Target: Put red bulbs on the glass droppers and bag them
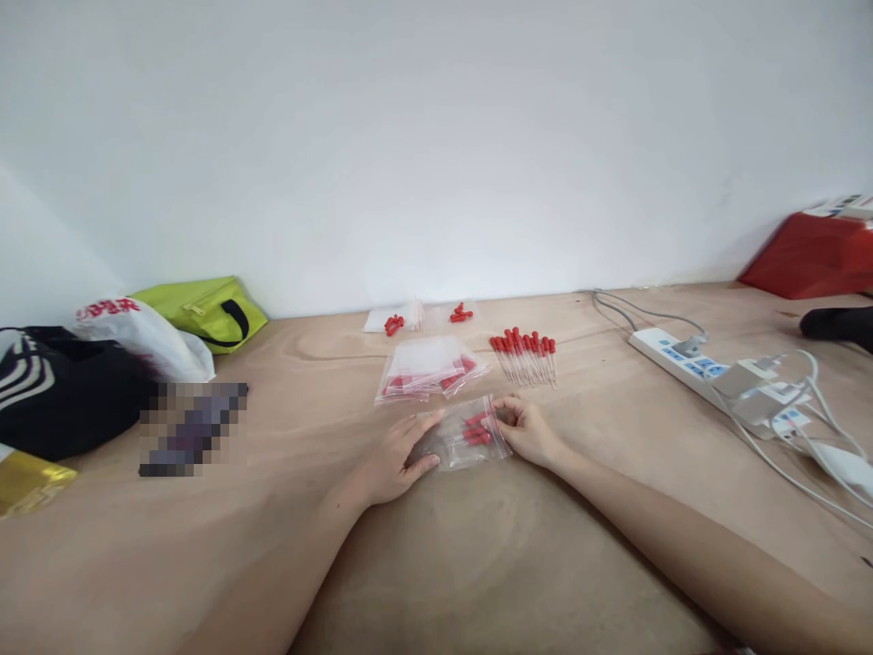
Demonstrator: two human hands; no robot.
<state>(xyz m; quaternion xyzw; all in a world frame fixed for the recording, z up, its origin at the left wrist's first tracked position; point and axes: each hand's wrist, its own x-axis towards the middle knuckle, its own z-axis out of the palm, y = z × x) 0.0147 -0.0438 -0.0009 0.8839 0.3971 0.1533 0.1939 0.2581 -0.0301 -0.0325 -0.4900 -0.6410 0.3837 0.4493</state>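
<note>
A clear zip bag (pixel 454 444) with several red-topped droppers inside lies flat on the wooden table between my hands. My left hand (pixel 402 458) rests at the bag's left end, thumb and fingers apart on its edge. At the bag's right end, where the red seal line runs, my right hand (pixel 524 429) has its fingers closed on the edge. Just beyond lies a stack of clear bags (pixel 426 364) with red pieces in them. A row of red-topped clear droppers (pixel 524 350) sits to the right of the stack.
Two small groups of red caps (pixel 394 324) (pixel 461 314) lie on bags near the wall. A power strip (pixel 682 364) with chargers and cables is on the right, a red bag (pixel 808 255) behind it. Green (pixel 205 309), white (pixel 146 341) and black bags (pixel 68 391) stand left.
</note>
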